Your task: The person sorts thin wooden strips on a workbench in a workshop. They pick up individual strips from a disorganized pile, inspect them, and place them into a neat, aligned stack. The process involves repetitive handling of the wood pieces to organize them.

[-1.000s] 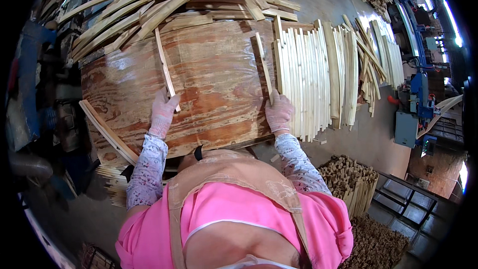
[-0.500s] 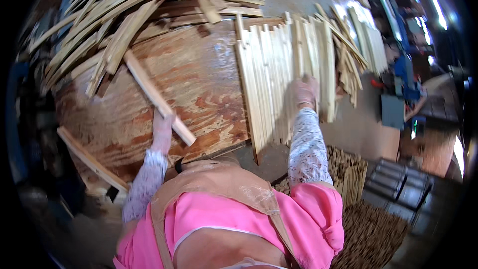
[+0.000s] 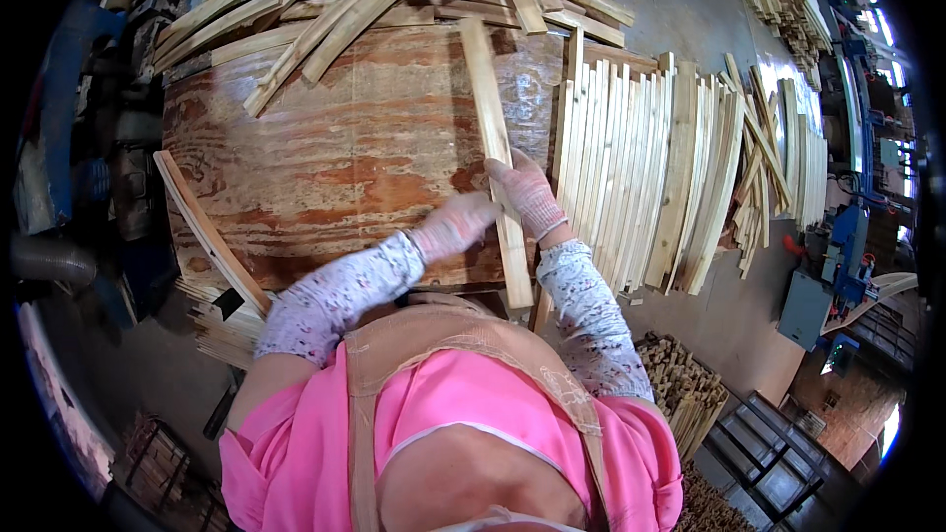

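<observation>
A pale wooden strip point(image 3: 485, 103) slants over the plywood board point(image 3: 345, 167), its near end reaching past the front edge. My right hand point(image 3: 530, 195), in a light knit glove, is closed on the strip at its right side, thumb across the top face. My left hand point(image 3: 455, 227), gloved too, is beside the strip's left edge. Its fingers are smeared by motion, so I cannot tell whether they touch it. Right of my right hand, a row of similar strips point(image 3: 616, 138) lies side by side, with a wider, darker strip point(image 3: 675, 167) among them.
A loose pile of strips point(image 3: 365, 15) covers the board's far side. Another strip point(image 3: 209, 227) leans at the left edge, above a low stack point(image 3: 219, 325). Bundled sticks point(image 3: 680, 384) stand at lower right. Blue machinery point(image 3: 847, 236) is farther right.
The strip has moved right from my left hand to my right, now more upright in view. My right hand has left the row and grips it. The view has shifted too.
</observation>
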The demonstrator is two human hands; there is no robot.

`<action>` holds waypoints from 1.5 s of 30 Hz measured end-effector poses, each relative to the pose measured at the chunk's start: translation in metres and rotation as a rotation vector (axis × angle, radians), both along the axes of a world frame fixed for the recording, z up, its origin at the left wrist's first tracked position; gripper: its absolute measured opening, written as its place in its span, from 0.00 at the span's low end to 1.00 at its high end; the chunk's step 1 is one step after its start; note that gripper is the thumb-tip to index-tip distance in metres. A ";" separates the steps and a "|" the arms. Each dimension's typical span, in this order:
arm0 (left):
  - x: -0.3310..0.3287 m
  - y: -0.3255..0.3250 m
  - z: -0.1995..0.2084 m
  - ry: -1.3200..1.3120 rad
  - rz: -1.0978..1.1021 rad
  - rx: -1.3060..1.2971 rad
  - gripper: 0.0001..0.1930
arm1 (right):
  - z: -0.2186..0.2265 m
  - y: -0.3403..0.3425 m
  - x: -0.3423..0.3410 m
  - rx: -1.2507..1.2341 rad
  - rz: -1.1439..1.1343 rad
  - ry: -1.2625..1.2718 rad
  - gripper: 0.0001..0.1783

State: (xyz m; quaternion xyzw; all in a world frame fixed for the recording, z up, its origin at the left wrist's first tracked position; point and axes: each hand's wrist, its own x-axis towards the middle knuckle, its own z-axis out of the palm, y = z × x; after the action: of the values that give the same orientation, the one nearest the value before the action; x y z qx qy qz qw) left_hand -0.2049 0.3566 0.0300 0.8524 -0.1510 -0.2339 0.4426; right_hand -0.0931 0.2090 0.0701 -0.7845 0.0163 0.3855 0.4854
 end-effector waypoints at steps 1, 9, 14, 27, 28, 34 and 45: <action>0.012 0.018 0.010 0.001 0.232 0.046 0.21 | -0.001 0.000 -0.001 0.030 -0.032 0.000 0.28; 0.107 0.252 -0.020 -0.418 0.980 1.034 0.34 | -0.030 -0.030 -0.040 -0.835 0.048 -1.005 0.31; 0.109 0.287 0.002 -0.128 0.755 0.877 0.20 | -0.040 -0.048 -0.034 -0.918 0.062 -0.956 0.36; -0.084 0.128 -0.027 0.305 0.750 -0.016 0.26 | -0.045 -0.041 -0.037 -0.905 -0.080 -0.978 0.22; -0.092 0.117 -0.032 0.293 0.761 -0.008 0.27 | -0.041 -0.039 -0.038 -0.913 -0.068 -0.963 0.21; -0.095 0.095 0.002 0.352 0.716 0.026 0.27 | -0.027 -0.060 -0.030 -0.394 -0.442 -0.636 0.17; -0.108 0.054 -0.016 0.297 0.689 0.047 0.26 | 0.003 -0.239 0.077 -0.534 -0.518 -0.601 0.23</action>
State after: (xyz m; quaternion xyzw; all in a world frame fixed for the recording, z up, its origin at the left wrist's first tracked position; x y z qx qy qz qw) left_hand -0.3127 0.4109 0.0144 0.8199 0.2158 -0.1957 0.4929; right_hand -0.0159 -0.0304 0.0730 -0.9287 0.1686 -0.0097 0.3301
